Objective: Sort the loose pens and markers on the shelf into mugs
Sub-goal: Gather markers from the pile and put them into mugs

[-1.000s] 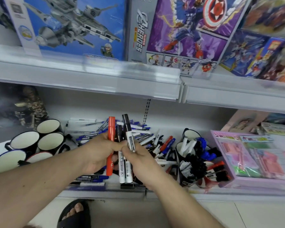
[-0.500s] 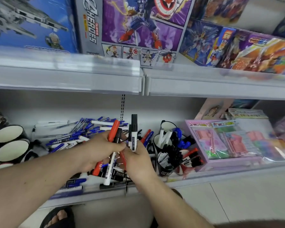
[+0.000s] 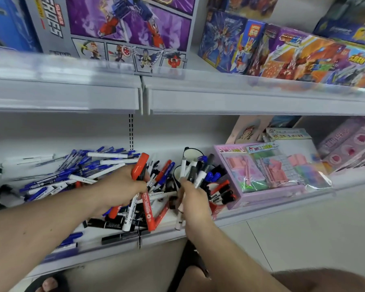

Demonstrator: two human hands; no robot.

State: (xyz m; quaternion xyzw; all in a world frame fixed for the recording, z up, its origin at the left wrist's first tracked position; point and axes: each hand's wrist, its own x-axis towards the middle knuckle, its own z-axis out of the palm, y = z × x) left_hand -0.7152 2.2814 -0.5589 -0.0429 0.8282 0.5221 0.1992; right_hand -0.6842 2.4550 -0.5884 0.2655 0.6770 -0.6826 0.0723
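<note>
Grey shelf (image 3: 190,230) edge nearest you, your left hand (image 3: 122,187) clamps a red marker (image 3: 142,186) with others, your right hand (image 3: 195,198) grips black-capped white markers (image 3: 195,175), hiding the mugs (image 3: 193,153) behind, beyond the blurred loose pens (image 3: 72,171).

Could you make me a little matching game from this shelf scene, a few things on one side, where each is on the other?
Things:
1. red marker
2. white markers
3. blue pens
4. pink box

Places:
A. loose heap at the shelf's left
B. in the left hand
C. right of the mugs
D. in the right hand

Pairs: 1-B, 2-D, 3-A, 4-C
</note>
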